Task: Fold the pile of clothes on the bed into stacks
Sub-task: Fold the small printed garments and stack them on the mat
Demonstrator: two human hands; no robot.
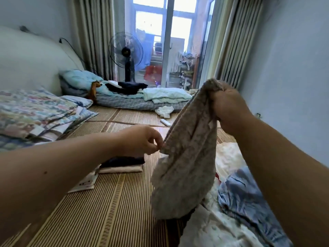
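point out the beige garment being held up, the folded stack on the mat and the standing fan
beige garment (187,157): head view, middle of the hanging cloth
folded stack (124,161): head view, dark top piece
standing fan (126,50): head view, hub of its grille

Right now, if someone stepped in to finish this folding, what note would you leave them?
Right hand grips the top of a beige fleecy garment, hanging above the striped woven bed mat. Left hand pinches its side edge.
Done: a small stack of folded dark and white clothes on the mat.
Left: fold the beige garment, then the crumpled blue and white clothes pile at the right.
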